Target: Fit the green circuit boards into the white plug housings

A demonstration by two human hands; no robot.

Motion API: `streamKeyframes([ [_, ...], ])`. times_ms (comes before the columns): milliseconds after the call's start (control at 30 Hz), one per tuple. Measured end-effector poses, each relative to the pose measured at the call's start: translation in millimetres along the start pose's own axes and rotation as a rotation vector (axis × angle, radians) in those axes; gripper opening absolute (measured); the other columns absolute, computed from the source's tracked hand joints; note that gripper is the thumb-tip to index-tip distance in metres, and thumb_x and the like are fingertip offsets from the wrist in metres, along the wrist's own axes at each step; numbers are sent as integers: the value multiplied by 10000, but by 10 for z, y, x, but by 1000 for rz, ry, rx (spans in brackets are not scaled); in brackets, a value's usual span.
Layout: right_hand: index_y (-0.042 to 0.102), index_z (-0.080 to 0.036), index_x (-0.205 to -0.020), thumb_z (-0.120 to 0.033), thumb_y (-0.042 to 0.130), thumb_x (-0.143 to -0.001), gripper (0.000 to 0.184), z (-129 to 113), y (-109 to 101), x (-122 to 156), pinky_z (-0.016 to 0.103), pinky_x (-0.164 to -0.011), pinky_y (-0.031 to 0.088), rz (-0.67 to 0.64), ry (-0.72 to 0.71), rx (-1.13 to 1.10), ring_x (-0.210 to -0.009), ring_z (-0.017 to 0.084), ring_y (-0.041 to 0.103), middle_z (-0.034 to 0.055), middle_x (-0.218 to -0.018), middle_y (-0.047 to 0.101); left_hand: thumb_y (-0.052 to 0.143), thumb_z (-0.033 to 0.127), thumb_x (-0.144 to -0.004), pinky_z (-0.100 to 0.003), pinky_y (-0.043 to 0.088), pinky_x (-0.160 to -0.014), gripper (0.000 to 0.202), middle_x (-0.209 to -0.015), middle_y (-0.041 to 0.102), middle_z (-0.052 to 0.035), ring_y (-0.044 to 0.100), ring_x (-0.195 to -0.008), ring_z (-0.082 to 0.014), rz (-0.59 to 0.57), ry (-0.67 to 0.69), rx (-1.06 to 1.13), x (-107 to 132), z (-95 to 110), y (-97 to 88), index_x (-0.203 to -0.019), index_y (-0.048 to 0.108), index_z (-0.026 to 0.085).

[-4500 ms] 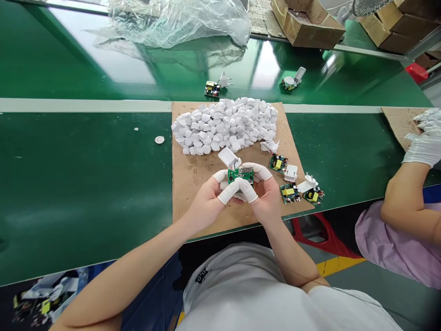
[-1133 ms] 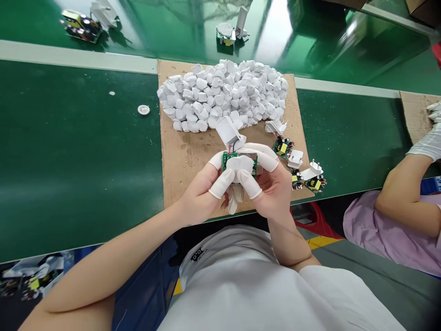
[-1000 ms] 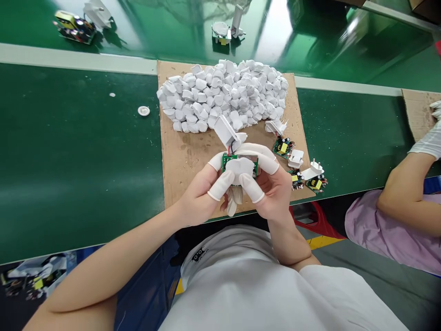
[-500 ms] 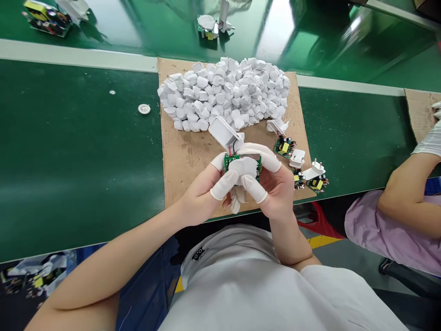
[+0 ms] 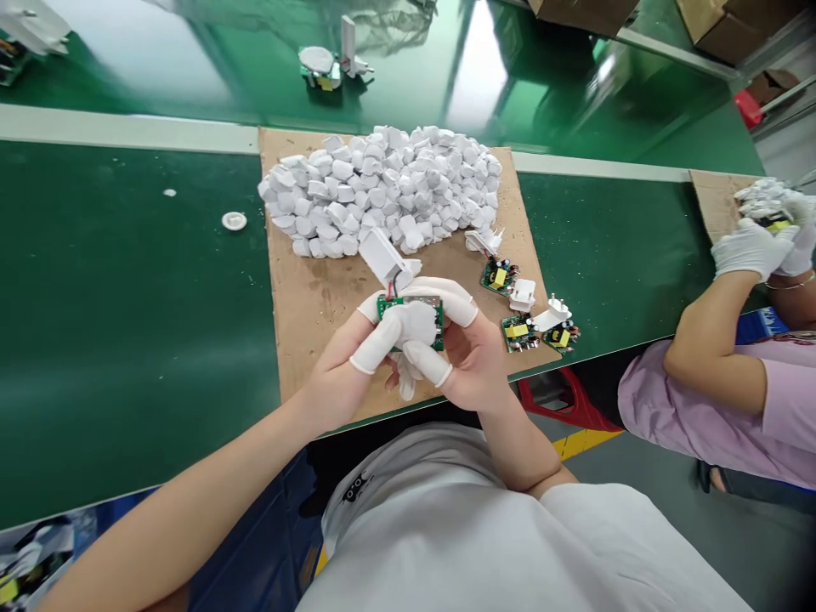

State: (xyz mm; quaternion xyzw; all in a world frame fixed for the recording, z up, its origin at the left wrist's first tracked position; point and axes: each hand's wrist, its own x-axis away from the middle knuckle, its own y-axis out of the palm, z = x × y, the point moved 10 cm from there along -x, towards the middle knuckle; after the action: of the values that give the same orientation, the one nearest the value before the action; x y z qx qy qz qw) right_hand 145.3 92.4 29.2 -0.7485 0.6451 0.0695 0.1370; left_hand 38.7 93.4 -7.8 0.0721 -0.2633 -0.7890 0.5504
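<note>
Between my two hands is a small green circuit board (image 5: 438, 316), held above the near part of a cardboard sheet (image 5: 306, 340). A white putty-like lump (image 5: 417, 323) lies flattened on the board. My left hand (image 5: 357, 348) grips the board's left side, its thumb pressed on the lump. My right hand (image 5: 468, 348) grips the right side, its thumb at the lump's lower edge. White finger cots cover several fingertips. Red and black wires run from the board to a white plastic plug housing (image 5: 381, 257) just beyond. Behind it spreads a pile of white lumps (image 5: 395, 191).
Right of my hands lie several circuit boards (image 5: 499, 275) with white plugs (image 5: 523, 294). A white disc (image 5: 234, 221) sits on the green table (image 5: 127, 340) at left. Another board with a putty lump (image 5: 320, 68) stands at the back. A co-worker's gloved hands (image 5: 756, 246) work at far right.
The camera view has shifted, so the scene sits further left and more of the co-worker shows. My right thumb has slid down toward the lump's lower edge. Both hands still hold the board.
</note>
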Motion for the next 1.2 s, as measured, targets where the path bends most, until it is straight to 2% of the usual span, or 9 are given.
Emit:
streamKeyframes([
  [133, 715, -234, -1272, -681, 761, -979, 537, 40, 60, 4, 466, -990, 700, -43, 21, -143, -1240, 318, 734, 150, -1370, 706, 871, 645, -888, -231, 493, -400, 470, -687, 640, 23, 601, -532, -139, 47, 82, 42, -1, 81, -33, -888, 672, 219],
  [233, 752, -239, -1229, -598, 742, -1031, 410, 36, 46, 17, 450, -972, 694, -6, -10, -153, -1173, 297, 751, 145, -1334, 724, 872, 651, -885, -220, 462, -389, 480, -643, 616, 32, 575, -508, -132, 83, 66, -43, -1, 64, -80, -886, 664, 218],
  [333, 785, -266, -1209, -548, 733, -1052, 327, 54, 12, 43, 452, -962, 681, 14, -32, -106, -1158, 298, 747, 129, -1315, 744, 825, 689, -912, -208, 445, -391, 503, -627, 630, 36, 538, -476, -117, 93, 59, -130, 4, 36, -111, -960, 674, 212],
  [500, 785, -272, -1200, -566, 746, -1029, 342, 85, -24, 53, 419, -868, 691, 22, -2, -70, -1040, 272, 768, 117, -1335, 760, 763, 705, -957, -203, 463, -428, 532, -690, 679, 12, 541, -495, -107, 53, 44, -152, -6, -10, -74, -1068, 712, 187],
  [667, 784, -259, -1080, -375, 774, -1020, 131, -95, -84, -2, 406, -904, 668, 141, -74, -6, -1049, 254, 771, 86, -1139, 802, 736, 766, -938, -225, 482, -449, 685, -864, 710, -31, 613, -562, -131, -57, 58, -48, -14, 36, 66, -1287, 704, 178],
  [867, 799, -262, -1060, -268, 776, -997, 67, -98, -139, -23, 344, -796, 652, 161, -53, -102, -999, 223, 777, 65, -1105, 799, 776, 614, -988, -195, 489, -481, 650, -767, 613, 45, 584, -545, -104, -196, -12, -97, 18, -8, 229, -1445, 578, 196],
  [933, 806, -263, -1035, -239, 799, -973, 67, -100, -146, -22, 320, -749, 632, 157, -54, -131, -976, 212, 771, 57, -1095, 798, 784, 609, -985, -194, 487, -475, 654, -750, 600, 57, 576, -526, -99, -199, -29, -127, 32, -30, 230, -1437, 567, 190],
  [1100, 770, -239, -884, -191, 782, -968, 98, -111, -182, -23, 331, -769, 636, 223, -70, -125, -877, 197, 754, 36, -939, 772, 865, 416, -944, -189, 488, -471, 666, -751, 590, 79, 504, -497, -75, -162, -32, -218, 45, -63, 195, -1494, 557, 204],
  [1200, 777, -238, -906, -210, 767, -994, 93, -92, -172, -20, 335, -768, 640, 213, -71, -158, -880, 202, 758, 43, -958, 780, 866, 420, -942, -191, 482, -475, 661, -754, 583, 77, 484, -508, -73, -154, 11, -206, 34, -32, 194, -1493, 571, 204],
])
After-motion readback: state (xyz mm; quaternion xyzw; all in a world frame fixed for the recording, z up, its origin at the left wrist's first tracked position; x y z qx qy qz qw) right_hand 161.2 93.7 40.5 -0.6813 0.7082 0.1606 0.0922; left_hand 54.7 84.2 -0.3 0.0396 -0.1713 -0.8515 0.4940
